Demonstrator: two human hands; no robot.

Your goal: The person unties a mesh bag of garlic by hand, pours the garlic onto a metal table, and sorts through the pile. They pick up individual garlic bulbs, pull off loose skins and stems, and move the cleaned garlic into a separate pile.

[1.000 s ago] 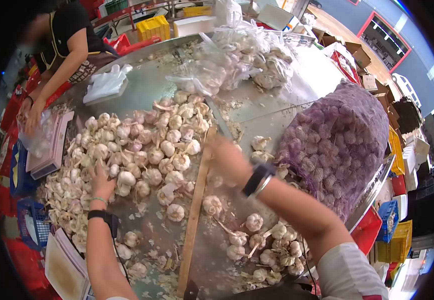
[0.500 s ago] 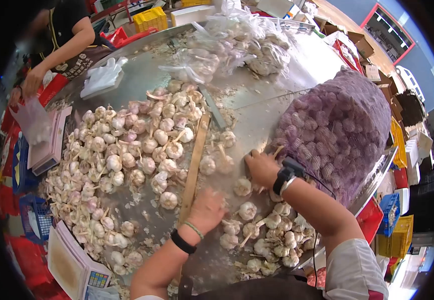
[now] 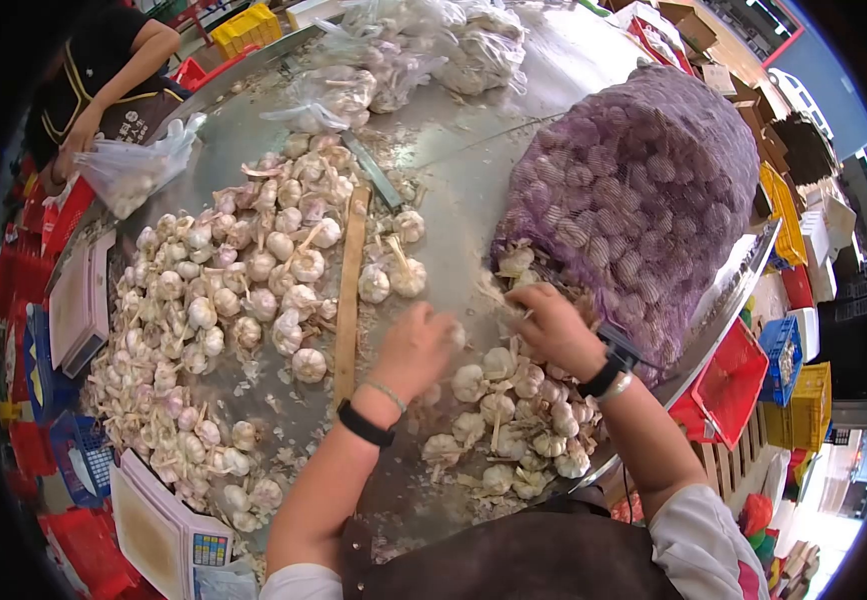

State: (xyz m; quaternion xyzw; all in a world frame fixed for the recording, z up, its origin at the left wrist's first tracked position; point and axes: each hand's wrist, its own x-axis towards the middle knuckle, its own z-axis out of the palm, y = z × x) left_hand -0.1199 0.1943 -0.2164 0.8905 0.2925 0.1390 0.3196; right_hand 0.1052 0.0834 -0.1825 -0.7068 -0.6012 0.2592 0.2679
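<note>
My left hand (image 3: 416,350) is blurred over the metal table, just right of a wooden strip (image 3: 350,290); its fingers are smeared. My right hand (image 3: 554,325) has its fingers bent together around a garlic stalk, near the mouth of a purple mesh sack (image 3: 644,200) full of garlic. Below and between both hands lies a smaller group of garlic bulbs (image 3: 499,408). A large garlic pile (image 3: 204,310) spreads left of the strip. Two bulbs (image 3: 406,275) lie just beyond my left hand.
A green metal bar (image 3: 372,170) lies beyond the strip. Bagged garlic (image 3: 404,60) is at the far side. Two scales (image 3: 159,530) stand along the left edge. A co-worker (image 3: 104,90) holds a plastic bag (image 3: 139,170) at the upper left. Red crates (image 3: 724,385) are at right.
The view has shifted, so the table contents appear further left and higher. Both my hands are nearer each other. The co-worker's plastic bag is now over the table corner, with bulbs visible inside.
</note>
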